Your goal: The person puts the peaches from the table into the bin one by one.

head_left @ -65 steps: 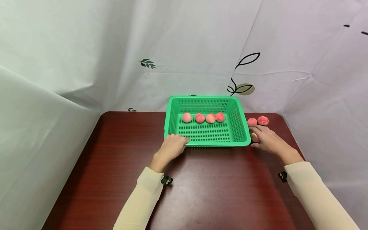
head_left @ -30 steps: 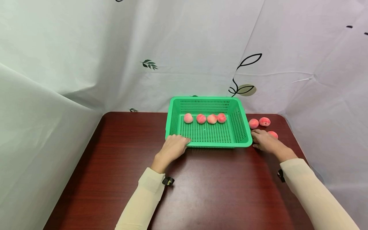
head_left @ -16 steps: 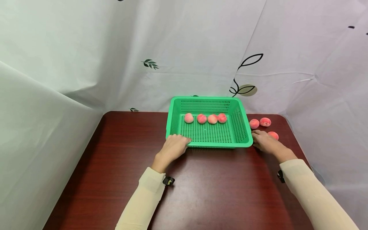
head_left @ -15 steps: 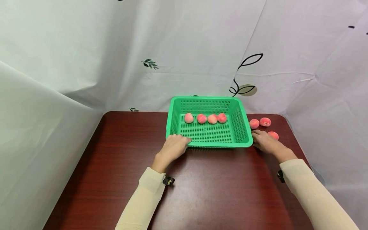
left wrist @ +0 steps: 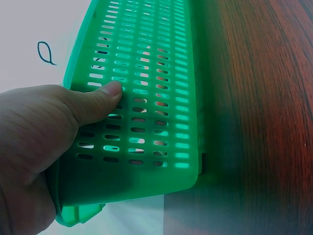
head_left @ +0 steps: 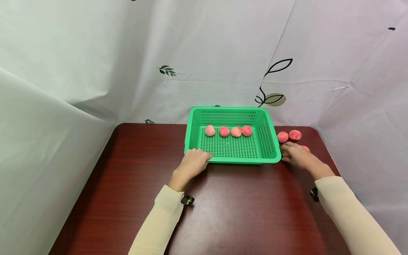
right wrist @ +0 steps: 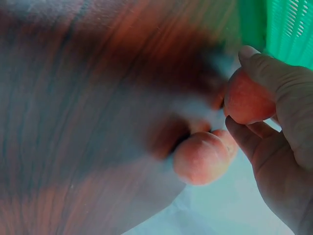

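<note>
In the head view a green plastic basket (head_left: 229,160) stands at the back of the table, with several peaches (head_left: 224,131) in a row inside it. My left hand (head_left: 192,163) grips the basket's front rim near its left corner; in the left wrist view the thumb (left wrist: 105,98) presses the slotted outer wall. Just right of the basket, my right hand (head_left: 296,155) holds a peach (right wrist: 249,98) between thumb and fingers, seen best in the right wrist view. Close by on the table lie two peaches (head_left: 282,137) (head_left: 295,135) and a third peach (head_left: 305,148), partly hidden behind my hand.
The dark red wooden table (head_left: 229,212) has rounded far corners. White cloth (head_left: 207,53) with leaf prints hangs behind it and along both sides. The basket's back edge is close to the cloth.
The right hand has shifted a little, and the peach it partly covered at first is now in its grasp. A peach behind that hand has come into sight. The left hand stays on the rim.
</note>
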A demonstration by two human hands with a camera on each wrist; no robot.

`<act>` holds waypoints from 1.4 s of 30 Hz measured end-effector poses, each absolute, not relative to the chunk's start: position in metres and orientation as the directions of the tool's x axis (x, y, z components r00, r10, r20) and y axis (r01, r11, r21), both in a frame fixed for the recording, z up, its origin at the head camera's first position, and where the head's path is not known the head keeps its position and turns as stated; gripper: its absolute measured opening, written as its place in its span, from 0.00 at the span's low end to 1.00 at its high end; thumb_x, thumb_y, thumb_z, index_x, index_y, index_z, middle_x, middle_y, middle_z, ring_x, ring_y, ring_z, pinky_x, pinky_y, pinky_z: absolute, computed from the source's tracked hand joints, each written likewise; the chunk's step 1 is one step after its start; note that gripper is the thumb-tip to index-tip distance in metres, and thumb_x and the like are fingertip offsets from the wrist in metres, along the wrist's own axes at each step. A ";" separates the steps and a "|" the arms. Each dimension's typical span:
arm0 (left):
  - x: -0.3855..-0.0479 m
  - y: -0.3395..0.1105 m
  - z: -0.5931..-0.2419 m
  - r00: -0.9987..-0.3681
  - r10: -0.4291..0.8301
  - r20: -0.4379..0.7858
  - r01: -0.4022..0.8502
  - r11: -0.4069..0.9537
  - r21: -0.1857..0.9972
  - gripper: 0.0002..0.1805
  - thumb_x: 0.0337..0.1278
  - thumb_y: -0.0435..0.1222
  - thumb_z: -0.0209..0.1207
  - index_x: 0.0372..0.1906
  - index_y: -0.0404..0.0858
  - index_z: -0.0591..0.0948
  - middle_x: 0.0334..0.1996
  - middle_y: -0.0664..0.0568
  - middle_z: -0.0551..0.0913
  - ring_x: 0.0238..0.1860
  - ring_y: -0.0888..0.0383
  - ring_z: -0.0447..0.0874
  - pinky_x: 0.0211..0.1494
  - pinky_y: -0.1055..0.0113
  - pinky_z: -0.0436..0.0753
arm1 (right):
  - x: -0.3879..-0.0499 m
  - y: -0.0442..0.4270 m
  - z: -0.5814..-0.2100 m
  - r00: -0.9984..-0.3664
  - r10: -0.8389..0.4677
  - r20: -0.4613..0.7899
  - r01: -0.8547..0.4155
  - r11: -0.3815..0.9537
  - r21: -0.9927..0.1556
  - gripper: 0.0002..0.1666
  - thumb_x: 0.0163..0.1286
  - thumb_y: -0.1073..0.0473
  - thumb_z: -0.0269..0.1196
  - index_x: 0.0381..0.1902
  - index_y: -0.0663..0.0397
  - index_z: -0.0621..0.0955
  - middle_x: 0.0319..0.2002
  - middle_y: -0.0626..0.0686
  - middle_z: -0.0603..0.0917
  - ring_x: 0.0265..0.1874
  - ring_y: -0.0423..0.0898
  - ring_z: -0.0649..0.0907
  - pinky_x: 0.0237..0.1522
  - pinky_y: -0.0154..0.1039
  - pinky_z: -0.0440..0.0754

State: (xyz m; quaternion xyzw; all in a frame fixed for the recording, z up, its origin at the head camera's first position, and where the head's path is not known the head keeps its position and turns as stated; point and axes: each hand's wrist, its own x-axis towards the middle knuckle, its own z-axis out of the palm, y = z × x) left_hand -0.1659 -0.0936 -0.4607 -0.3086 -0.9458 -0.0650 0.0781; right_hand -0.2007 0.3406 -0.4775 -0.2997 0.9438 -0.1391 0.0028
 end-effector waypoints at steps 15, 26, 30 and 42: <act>-0.165 -0.094 -0.462 -0.797 0.572 0.194 0.592 0.803 0.065 0.23 0.60 0.26 0.59 0.18 0.48 0.63 0.15 0.58 0.55 0.19 0.59 0.51 0.20 0.66 0.51 | -0.200 0.344 -0.450 -0.866 -0.486 0.117 -0.500 0.832 -0.240 0.20 0.58 0.65 0.77 0.46 0.61 0.82 0.37 0.55 0.80 0.39 0.54 0.79 0.46 0.57 0.81; -0.164 -0.092 -0.461 -0.799 0.569 0.194 0.587 0.808 0.047 0.23 0.60 0.26 0.59 0.18 0.48 0.63 0.15 0.58 0.54 0.20 0.60 0.50 0.22 0.67 0.50 | -0.201 0.329 -0.415 -0.875 -0.439 0.205 -0.482 0.833 -0.272 0.21 0.65 0.63 0.72 0.55 0.59 0.82 0.55 0.62 0.82 0.53 0.63 0.82 0.54 0.63 0.77; -0.164 -0.092 -0.461 -0.799 0.568 0.198 0.585 0.810 0.042 0.23 0.59 0.25 0.59 0.18 0.48 0.63 0.15 0.58 0.54 0.19 0.60 0.50 0.22 0.67 0.51 | -0.202 0.319 -0.405 -0.884 -0.420 0.204 -0.465 0.835 -0.296 0.21 0.67 0.61 0.71 0.57 0.57 0.82 0.58 0.61 0.82 0.57 0.64 0.81 0.56 0.63 0.76; -0.164 -0.092 -0.460 -0.804 0.565 0.186 0.584 0.810 0.060 0.22 0.59 0.25 0.58 0.18 0.48 0.63 0.15 0.57 0.56 0.19 0.59 0.53 0.21 0.66 0.53 | -0.209 0.289 -0.389 -0.803 -0.512 0.305 -0.590 0.756 -0.283 0.24 0.61 0.65 0.75 0.56 0.62 0.83 0.56 0.63 0.83 0.57 0.62 0.81 0.58 0.61 0.77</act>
